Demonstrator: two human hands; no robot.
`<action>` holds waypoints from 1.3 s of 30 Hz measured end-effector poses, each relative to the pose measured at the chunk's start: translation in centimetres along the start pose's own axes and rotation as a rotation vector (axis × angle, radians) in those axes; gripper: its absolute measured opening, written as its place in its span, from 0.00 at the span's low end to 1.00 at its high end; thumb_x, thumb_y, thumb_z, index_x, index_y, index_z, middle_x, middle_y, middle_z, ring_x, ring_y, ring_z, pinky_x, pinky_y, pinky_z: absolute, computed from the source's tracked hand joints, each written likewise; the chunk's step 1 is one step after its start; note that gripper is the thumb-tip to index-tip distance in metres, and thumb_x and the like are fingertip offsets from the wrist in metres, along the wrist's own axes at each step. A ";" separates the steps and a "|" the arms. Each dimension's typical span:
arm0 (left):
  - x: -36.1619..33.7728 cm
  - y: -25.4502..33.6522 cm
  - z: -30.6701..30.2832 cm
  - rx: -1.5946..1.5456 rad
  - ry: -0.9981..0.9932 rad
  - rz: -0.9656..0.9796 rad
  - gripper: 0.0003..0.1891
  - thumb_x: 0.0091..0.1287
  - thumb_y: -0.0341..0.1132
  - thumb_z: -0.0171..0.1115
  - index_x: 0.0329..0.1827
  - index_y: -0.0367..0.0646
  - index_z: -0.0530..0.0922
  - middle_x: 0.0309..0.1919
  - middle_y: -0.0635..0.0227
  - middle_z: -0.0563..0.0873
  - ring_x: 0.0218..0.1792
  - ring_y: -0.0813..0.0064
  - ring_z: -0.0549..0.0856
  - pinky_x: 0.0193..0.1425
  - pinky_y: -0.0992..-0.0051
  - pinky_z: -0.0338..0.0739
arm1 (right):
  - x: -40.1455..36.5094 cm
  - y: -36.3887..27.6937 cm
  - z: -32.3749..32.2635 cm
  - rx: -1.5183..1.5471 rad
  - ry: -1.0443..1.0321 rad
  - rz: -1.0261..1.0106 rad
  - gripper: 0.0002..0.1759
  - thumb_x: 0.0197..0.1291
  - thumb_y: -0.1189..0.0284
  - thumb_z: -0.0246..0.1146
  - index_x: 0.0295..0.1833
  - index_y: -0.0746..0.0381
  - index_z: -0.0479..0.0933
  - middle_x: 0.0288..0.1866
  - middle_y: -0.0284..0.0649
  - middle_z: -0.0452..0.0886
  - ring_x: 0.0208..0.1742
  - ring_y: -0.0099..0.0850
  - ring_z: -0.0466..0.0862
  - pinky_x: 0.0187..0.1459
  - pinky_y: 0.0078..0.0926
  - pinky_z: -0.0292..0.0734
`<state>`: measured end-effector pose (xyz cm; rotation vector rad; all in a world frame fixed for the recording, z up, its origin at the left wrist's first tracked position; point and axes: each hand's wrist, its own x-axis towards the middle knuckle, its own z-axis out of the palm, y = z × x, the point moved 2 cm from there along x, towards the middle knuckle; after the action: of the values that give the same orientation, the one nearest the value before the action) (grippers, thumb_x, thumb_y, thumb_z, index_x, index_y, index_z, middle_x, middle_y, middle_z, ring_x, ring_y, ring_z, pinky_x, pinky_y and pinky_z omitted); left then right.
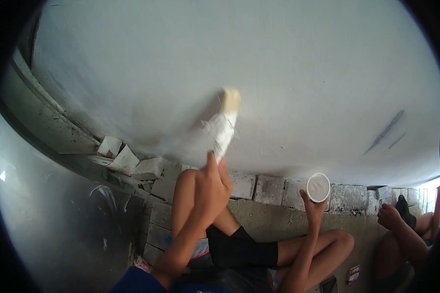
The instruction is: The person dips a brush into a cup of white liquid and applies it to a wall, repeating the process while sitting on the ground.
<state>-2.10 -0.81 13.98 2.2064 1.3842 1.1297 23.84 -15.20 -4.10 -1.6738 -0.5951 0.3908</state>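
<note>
My left hand (pixel 214 188) is closed round the lower end of a paintbrush (pixel 225 131). The brush has pale yellow bristles and a white, ragged wrapping, slightly blurred, and its tip points up against the light grey wall (pixel 298 68). Lower on the right, my right hand (pixel 314 207) grips a round white cup (pixel 318 187) from below. Its open top faces me and shows a pale, thick paint-like substance inside. My bent legs are below both hands.
A shiny metal panel (pixel 58 210) curves along the left side. Broken white pieces (pixel 122 158) lie at the wall's foot beside a row of paving blocks (pixel 269 190). Another person's hand (pixel 390 216) and legs are at the right. A small box (pixel 353 274) and a phone-like object (pixel 329 284) lie on the ground.
</note>
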 end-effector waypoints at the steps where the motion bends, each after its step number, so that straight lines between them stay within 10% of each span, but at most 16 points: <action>1: -1.9 -1.0 1.4 0.059 -0.053 -0.008 0.10 0.71 0.32 0.51 0.41 0.31 0.70 0.21 0.41 0.79 0.25 0.42 0.82 0.28 0.56 0.75 | 0.0 0.3 -0.2 -0.025 0.000 -0.017 0.31 0.46 0.71 0.78 0.55 0.68 0.73 0.47 0.40 0.81 0.48 0.30 0.80 0.52 0.27 0.73; 9: -6.4 -5.5 1.1 0.192 -0.423 -0.087 0.11 0.70 0.36 0.53 0.36 0.34 0.74 0.25 0.41 0.81 0.32 0.41 0.83 0.34 0.49 0.74 | 0.1 0.0 -0.2 -0.040 -0.049 0.017 0.30 0.46 0.71 0.77 0.54 0.68 0.74 0.47 0.41 0.81 0.48 0.30 0.81 0.53 0.28 0.73; 15: 1.0 3.9 -7.1 -0.354 0.107 0.006 0.10 0.72 0.32 0.51 0.36 0.33 0.70 0.17 0.48 0.76 0.20 0.44 0.78 0.21 0.63 0.67 | 0.5 1.4 0.0 -0.051 -0.008 -0.066 0.28 0.48 0.68 0.78 0.51 0.68 0.75 0.43 0.39 0.82 0.43 0.26 0.81 0.44 0.24 0.76; 19: 3.4 3.9 -3.4 -0.159 0.151 0.190 0.09 0.73 0.32 0.49 0.40 0.31 0.70 0.16 0.48 0.77 0.19 0.45 0.80 0.19 0.63 0.66 | 0.6 1.1 0.0 -0.061 -0.037 -0.060 0.29 0.48 0.68 0.78 0.52 0.68 0.75 0.43 0.39 0.82 0.43 0.25 0.81 0.43 0.23 0.76; 29: -7.9 -3.6 6.1 0.128 -0.514 -0.216 0.14 0.72 0.36 0.51 0.41 0.27 0.70 0.19 0.39 0.79 0.28 0.39 0.82 0.32 0.50 0.76 | 0.6 0.3 0.1 0.051 -0.051 0.043 0.31 0.46 0.70 0.78 0.54 0.68 0.73 0.48 0.41 0.81 0.49 0.30 0.81 0.53 0.28 0.74; 39: 2.7 7.0 -6.2 -0.206 0.040 0.064 0.12 0.72 0.35 0.52 0.35 0.32 0.71 0.16 0.49 0.75 0.18 0.44 0.77 0.23 0.55 0.66 | 0.2 0.8 0.0 0.064 -0.053 0.036 0.30 0.46 0.70 0.78 0.54 0.68 0.74 0.47 0.41 0.82 0.49 0.30 0.81 0.53 0.28 0.74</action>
<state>-1.75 -2.82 23.52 2.1052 1.1611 1.2833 24.14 -15.14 -4.91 -1.6185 -0.5861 0.4771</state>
